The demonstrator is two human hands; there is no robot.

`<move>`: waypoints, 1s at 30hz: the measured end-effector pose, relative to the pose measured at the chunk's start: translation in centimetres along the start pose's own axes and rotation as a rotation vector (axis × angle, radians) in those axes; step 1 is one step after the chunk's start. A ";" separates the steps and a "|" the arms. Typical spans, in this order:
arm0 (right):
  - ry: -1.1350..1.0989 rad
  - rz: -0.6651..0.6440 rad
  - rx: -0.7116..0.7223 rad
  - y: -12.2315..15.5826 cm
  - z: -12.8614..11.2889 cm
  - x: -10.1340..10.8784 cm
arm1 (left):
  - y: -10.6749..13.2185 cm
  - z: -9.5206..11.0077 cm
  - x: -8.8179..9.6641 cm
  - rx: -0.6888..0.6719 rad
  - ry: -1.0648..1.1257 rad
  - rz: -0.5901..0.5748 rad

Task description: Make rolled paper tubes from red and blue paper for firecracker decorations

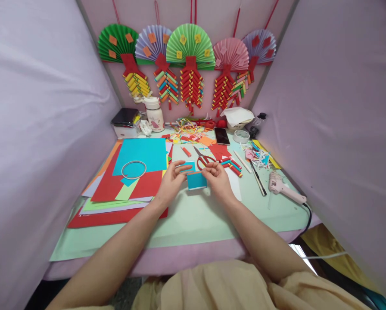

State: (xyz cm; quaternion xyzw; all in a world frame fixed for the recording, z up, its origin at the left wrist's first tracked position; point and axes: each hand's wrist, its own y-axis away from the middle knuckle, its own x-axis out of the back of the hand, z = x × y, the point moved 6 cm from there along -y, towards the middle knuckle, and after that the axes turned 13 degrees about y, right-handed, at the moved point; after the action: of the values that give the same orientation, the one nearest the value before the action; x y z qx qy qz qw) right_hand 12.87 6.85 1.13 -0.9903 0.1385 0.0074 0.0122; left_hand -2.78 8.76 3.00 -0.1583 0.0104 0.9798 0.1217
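A small blue paper rectangle [197,181] with a pale strip along its lower edge is held over the table. My right hand [216,175] pinches it at the upper right corner. To its left is my left hand [176,175], fingers stretched out and apart near the paper's upper left side; I cannot tell whether they touch it. Behind these fingers lies another blue paper piece [190,164], partly hidden. Red-handled scissors [205,160] rest just beyond my hands. Beside my right hand lie small red and blue paper rolls [232,165].
Stacked coloured paper [144,185] fills the left, with a ring [134,170] on top. A glue gun [285,188] with a cord and a black-and-white pen-like tool [258,178] lie right. Behind are a phone [222,136], paper scraps [189,129] and a bottle [154,115]. Paper fans [191,45] hang above.
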 end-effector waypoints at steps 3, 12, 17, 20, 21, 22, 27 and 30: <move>-0.001 -0.044 0.004 0.4 -0.2 -0.5 | 0.1 -0.3 -0.2 0.048 -0.141 -0.031; 0.081 -0.032 0.108 0.3 -0.8 -0.2 | 0.0 0.1 0.5 -0.048 -0.492 0.025; 0.323 -0.002 0.261 0.5 -1.4 0.0 | 0.2 0.7 0.6 -0.113 -0.578 0.057; 0.494 0.065 0.413 1.0 -2.2 0.0 | 0.5 1.0 0.2 -0.185 -0.633 0.050; 0.527 0.079 0.460 1.1 -2.4 -0.1 | 0.6 1.1 0.1 -0.208 -0.652 0.045; 0.554 0.086 0.497 1.3 -2.6 -0.1 | 0.7 1.2 0.0 -0.228 -0.671 0.041; 0.637 0.101 0.527 1.4 -2.7 -0.2 | 1.0 1.4 -0.3 -0.288 -0.717 0.023; 0.662 0.099 0.481 1.3 -2.6 -0.2 | 1.0 1.4 -0.4 -0.307 -0.687 0.020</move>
State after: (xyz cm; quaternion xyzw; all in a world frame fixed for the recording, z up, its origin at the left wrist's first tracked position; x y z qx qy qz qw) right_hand 12.40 5.59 3.68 -0.9003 0.1802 -0.3435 0.1976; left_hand -3.15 7.76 4.47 0.1636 -0.1765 0.9670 0.0834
